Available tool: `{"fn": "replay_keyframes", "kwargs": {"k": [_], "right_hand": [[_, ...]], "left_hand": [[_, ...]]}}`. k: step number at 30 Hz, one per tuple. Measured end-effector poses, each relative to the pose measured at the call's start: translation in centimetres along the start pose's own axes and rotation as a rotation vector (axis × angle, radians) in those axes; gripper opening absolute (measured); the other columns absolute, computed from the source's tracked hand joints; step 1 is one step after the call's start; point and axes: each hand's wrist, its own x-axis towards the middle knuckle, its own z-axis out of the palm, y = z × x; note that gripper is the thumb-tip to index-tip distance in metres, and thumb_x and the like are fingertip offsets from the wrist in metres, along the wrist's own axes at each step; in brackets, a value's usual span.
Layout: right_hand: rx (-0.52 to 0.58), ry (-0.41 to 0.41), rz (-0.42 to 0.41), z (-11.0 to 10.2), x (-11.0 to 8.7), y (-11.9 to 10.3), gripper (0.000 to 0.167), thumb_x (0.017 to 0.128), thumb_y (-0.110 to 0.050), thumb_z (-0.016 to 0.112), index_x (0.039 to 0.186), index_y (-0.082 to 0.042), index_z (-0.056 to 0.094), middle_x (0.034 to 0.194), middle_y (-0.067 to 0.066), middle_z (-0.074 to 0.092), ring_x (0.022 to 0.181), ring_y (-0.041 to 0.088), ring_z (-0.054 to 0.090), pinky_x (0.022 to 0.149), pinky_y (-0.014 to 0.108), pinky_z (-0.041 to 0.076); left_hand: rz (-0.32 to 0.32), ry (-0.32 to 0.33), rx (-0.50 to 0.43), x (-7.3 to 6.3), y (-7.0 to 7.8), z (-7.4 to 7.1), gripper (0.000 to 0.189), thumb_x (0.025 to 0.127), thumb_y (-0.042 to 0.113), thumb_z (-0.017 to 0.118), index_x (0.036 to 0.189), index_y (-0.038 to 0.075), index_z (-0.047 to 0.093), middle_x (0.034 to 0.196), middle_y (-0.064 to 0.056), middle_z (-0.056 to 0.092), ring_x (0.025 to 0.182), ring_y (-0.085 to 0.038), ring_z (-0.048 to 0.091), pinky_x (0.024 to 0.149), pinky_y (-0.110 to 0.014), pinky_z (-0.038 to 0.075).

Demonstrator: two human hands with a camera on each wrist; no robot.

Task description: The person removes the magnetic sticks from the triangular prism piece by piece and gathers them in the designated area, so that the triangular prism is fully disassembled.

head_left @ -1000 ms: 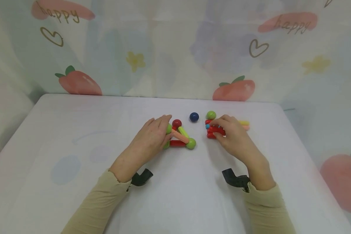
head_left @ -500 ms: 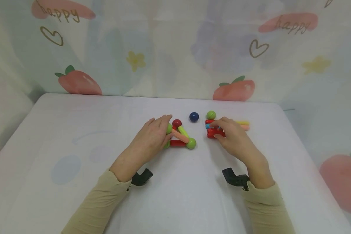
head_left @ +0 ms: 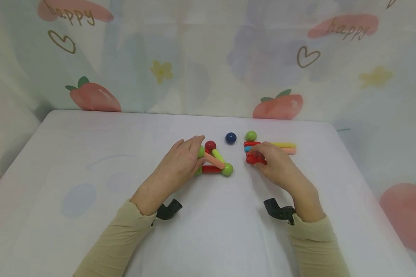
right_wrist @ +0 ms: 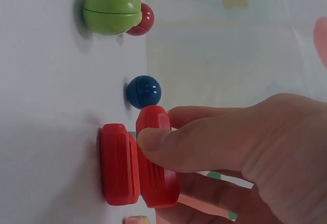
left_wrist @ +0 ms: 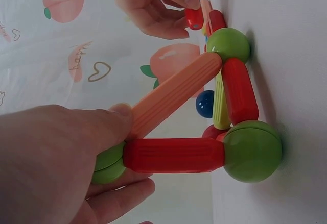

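On the white table stands a frame of magnetic rods and balls. My left hand (head_left: 178, 163) grips its upper green ball (left_wrist: 108, 165), thumb against the end of the salmon rod (left_wrist: 176, 94). From that ball a red rod (left_wrist: 173, 155) runs down to a lower green ball (left_wrist: 253, 151). Another green ball (head_left: 227, 169), a lime rod (head_left: 218, 156) and a dark red ball (head_left: 210, 145) belong to the frame's other side. My right hand (head_left: 282, 165) pinches a red rod (right_wrist: 161, 188) between thumb and fingers, slightly above the table. Close beside it lies another red rod (right_wrist: 116, 165).
Behind the right hand lie a red rod (head_left: 251, 143), a blue rod (head_left: 248, 149), a yellow rod (head_left: 287, 145) and a salmon rod (head_left: 290, 151). A loose green ball (head_left: 251, 135) and a navy ball (head_left: 230, 138) sit farther back. A patterned cloth (head_left: 201, 57) hangs behind the table.
My right hand has shifted slightly over the red rods and gathered one between thumb and fingers. More of the rods behind now shows. My left hand stays on the frame.
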Motion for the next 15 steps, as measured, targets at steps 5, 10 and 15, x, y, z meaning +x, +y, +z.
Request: {"fn": "replay_keyframes", "kwargs": {"k": [5, 10, 15], "right_hand": [[-0.017, -0.05, 0.015, 0.12, -0.03, 0.05, 0.03, 0.087, 0.001, 0.07, 0.117, -0.002, 0.066, 0.104, 0.014, 0.063, 0.098, 0.029, 0.058, 0.089, 0.048, 0.055], [-0.009, -0.066, 0.022, 0.33, 0.1, 0.09, 0.025, 0.087, 0.001, 0.071, 0.111, -0.003, 0.067, 0.104, 0.012, 0.064, 0.099, 0.028, 0.059, 0.091, 0.049, 0.054], [0.004, -0.063, 0.002, 0.61, 0.33, 0.27, 0.02, 0.086, 0.003, 0.071, 0.105, -0.003, 0.068, 0.1, 0.011, 0.064, 0.097, 0.028, 0.059, 0.091, 0.049, 0.054]], "left_hand": [[-0.006, -0.002, -0.009, -0.03, 0.01, 0.04, 0.065, 0.096, 0.029, 0.066, 0.147, -0.001, 0.038, 0.146, -0.015, 0.053, 0.136, -0.027, 0.052, 0.116, -0.049, 0.037], [-0.005, -0.003, -0.01, -0.02, 0.02, 0.04, 0.065, 0.096, 0.029, 0.066, 0.147, -0.001, 0.038, 0.146, -0.015, 0.053, 0.137, -0.027, 0.051, 0.116, -0.049, 0.036], [-0.001, 0.001, -0.007, -0.01, 0.01, 0.05, 0.065, 0.096, 0.028, 0.066, 0.146, -0.001, 0.039, 0.146, -0.016, 0.052, 0.137, -0.027, 0.051, 0.116, -0.049, 0.037]]}}
